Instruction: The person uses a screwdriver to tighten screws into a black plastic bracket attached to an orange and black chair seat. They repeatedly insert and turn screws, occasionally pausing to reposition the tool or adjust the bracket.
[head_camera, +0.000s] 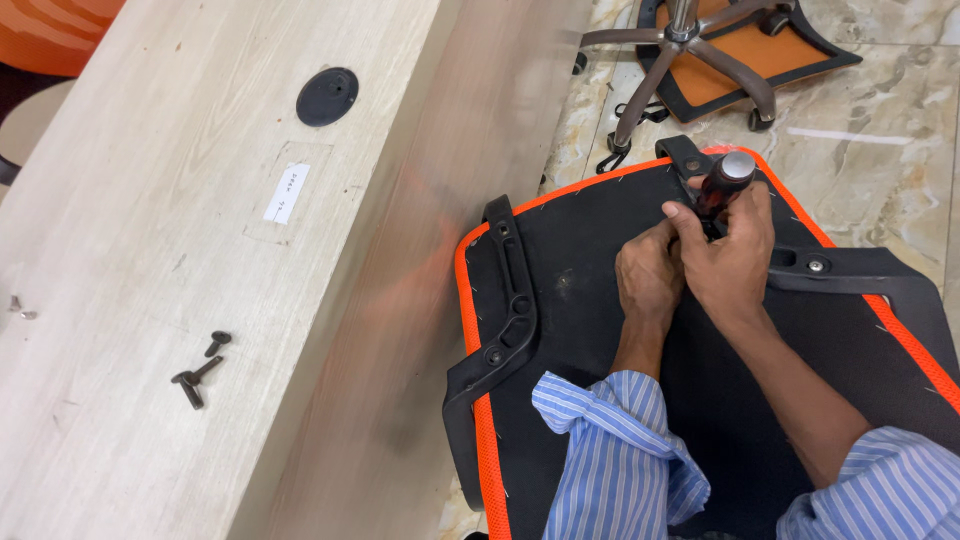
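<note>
Blue-and-white striped shirt sleeves (610, 450), rolled and creased, sit nearest the view, one on each forearm. Beyond them lies an upturned chair seat (590, 330), its underside black fabric, its edge trimmed in orange mesh. A black plastic armrest bracket (510, 310) runs along the seat's left edge; a second bracket (850, 270) lies across the right side with a small metal bolt head showing in it.

The right hand (735, 265) is wrapped around a screwdriver (722, 185) with a dark red translucent handle and a rounded grey cap, held upright near the seat's far edge. The left hand (650, 275) presses against it, fingers curled in at the tool's lower end; what they pinch there cannot be seen.

To the left stretches a pale wood-grain tabletop (150, 200). A round black cable cap (327, 96) sits in it, with a small white rectangular label (287, 193) just below. Dark bolts (200, 370) lie loose nearer the front. On the marble floor (880, 110) stands a metal chair base (690, 50)
</note>
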